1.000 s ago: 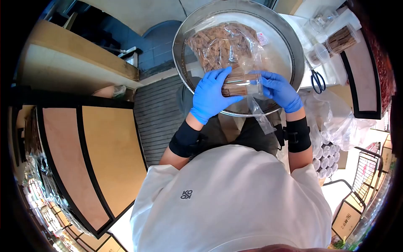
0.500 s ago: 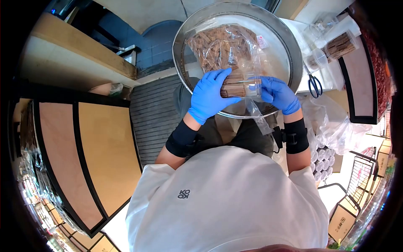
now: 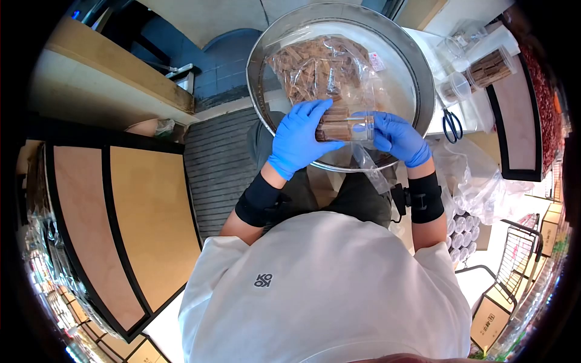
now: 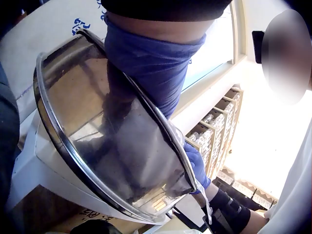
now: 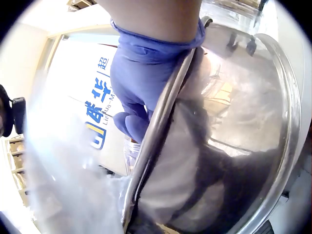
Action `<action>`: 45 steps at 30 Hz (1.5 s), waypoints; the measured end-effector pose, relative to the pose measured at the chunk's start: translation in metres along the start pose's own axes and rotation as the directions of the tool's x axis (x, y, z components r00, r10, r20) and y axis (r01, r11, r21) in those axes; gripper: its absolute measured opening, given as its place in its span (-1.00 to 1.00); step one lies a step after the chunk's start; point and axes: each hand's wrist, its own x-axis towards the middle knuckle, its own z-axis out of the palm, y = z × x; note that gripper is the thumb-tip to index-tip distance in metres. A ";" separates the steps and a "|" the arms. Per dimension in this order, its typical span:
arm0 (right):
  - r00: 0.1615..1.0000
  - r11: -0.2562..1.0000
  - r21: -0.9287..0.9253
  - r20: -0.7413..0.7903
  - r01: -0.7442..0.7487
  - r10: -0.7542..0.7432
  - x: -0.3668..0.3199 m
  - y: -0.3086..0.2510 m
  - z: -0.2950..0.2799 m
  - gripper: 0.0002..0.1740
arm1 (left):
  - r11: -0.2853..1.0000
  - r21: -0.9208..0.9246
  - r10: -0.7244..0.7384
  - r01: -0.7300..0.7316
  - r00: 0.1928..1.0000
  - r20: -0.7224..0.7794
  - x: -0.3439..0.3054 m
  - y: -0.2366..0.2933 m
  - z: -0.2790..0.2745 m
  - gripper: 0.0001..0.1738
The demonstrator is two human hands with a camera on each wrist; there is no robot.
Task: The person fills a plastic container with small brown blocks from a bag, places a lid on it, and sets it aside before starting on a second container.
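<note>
In the head view my blue-gloved left hand (image 3: 299,138) grips a clear plastic jar (image 3: 344,130) lying sideways, its fingers over the far side and its thumb along the near side. Flat brown sticks fill part of the jar. At the jar's clear right end, my gloved right hand (image 3: 399,138) holds the rim with bent fingers. Behind the jar, a clear bag of brown pieces (image 3: 321,65) lies in a large round metal-rimmed sieve (image 3: 256,100). Both wrist views mostly show the sieve's shiny wall, which hides the left fingers in the left wrist view.
To the right stand a jar of brown sticks (image 3: 489,68), clear containers (image 3: 455,88) and dark-handled scissors (image 3: 452,125) on a white surface. Crumpled clear plastic (image 3: 478,181) hangs below, above several stacked clear jars (image 3: 463,236). Wooden panels (image 3: 148,224) stand at left.
The head view has shifted slightly. My right fingers have moved a little at the jar's end, while my left hand keeps its grip. The bag stays in the sieve.
</note>
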 end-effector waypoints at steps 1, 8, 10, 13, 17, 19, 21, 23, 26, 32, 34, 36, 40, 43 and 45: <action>1.000 1.000 -0.001 0.001 -0.001 0.001 0.000 0.001 0.000 -0.50 | 1.000 0.006 -0.002 0.002 1.000 0.003 0.000 0.000 0.000 -0.01; 0.995 1.000 0.008 -0.096 -0.030 0.030 0.003 -0.001 0.007 -0.51 | 1.000 0.010 -0.014 0.014 1.000 -0.010 -0.002 0.001 0.001 -0.01; 0.988 0.999 0.002 -0.149 -0.049 0.049 0.003 -0.001 0.008 -0.51 | 1.000 0.011 -0.012 0.012 1.000 -0.019 -0.002 0.001 0.001 -0.01; 0.984 0.997 -0.075 -0.178 -0.032 0.018 0.001 0.000 0.010 -0.54 | 1.000 0.011 -0.002 0.002 0.999 -0.043 -0.003 -0.002 0.003 -0.01; 0.982 0.992 -0.129 -0.190 -0.010 -0.015 0.000 0.003 0.007 -0.57 | 1.000 0.010 -0.008 0.009 0.999 -0.037 -0.002 0.000 0.000 -0.01; 0.981 0.985 -0.175 -0.192 -0.007 -0.027 -0.001 0.004 0.007 -0.58 | 1.000 0.005 -0.008 0.008 0.999 -0.036 -0.002 0.001 0.000 -0.01; 0.978 0.965 -0.260 -0.199 0.011 -0.065 -0.001 0.005 0.008 -0.59 | 1.000 0.016 -0.009 0.010 0.999 -0.034 -0.003 0.000 0.001 -0.01; 0.982 0.963 -0.269 -0.174 0.025 -0.074 -0.001 0.004 0.008 -0.59 | 1.000 0.028 -0.013 0.014 0.999 -0.034 -0.003 0.000 0.000 -0.01; 0.985 0.959 -0.282 -0.151 0.044 -0.089 -0.001 0.004 0.008 -0.60 | 1.000 0.014 -0.023 0.024 1.000 -0.020 -0.002 0.001 0.000 -0.01; 0.980 0.942 -0.334 -0.181 0.018 -0.083 0.001 0.006 0.007 -0.62 | 0.999 0.029 -0.016 0.016 1.000 -0.013 -0.003 0.001 0.001 -0.01; 0.980 0.941 -0.338 -0.181 0.020 -0.086 0.001 0.007 0.007 -0.62 | 0.999 0.031 -0.027 0.027 1.000 0.011 -0.003 0.001 0.000 -0.01; 0.973 0.940 -0.340 -0.221 -0.008 -0.072 0.002 0.007 0.008 -0.63 | 0.999 0.031 -0.025 0.025 1.000 0.008 -0.003 0.001 0.000 -0.01; 0.971 0.948 -0.319 -0.222 0.009 -0.084 0.002 0.009 0.006 -0.64 | 0.999 0.031 -0.017 0.017 1.000 -0.002 -0.003 0.002 0.000 0.00; 0.970 0.948 -0.319 -0.234 -0.013 -0.065 0.002 0.007 0.008 -0.65 | 0.999 0.040 -0.018 0.018 1.000 -0.004 -0.002 0.002 0.000 0.00; 0.977 0.942 -0.335 -0.204 -0.004 -0.069 0.002 0.005 0.008 -0.65 | 0.999 0.038 -0.021 0.021 1.000 0.003 -0.001 0.002 0.000 0.00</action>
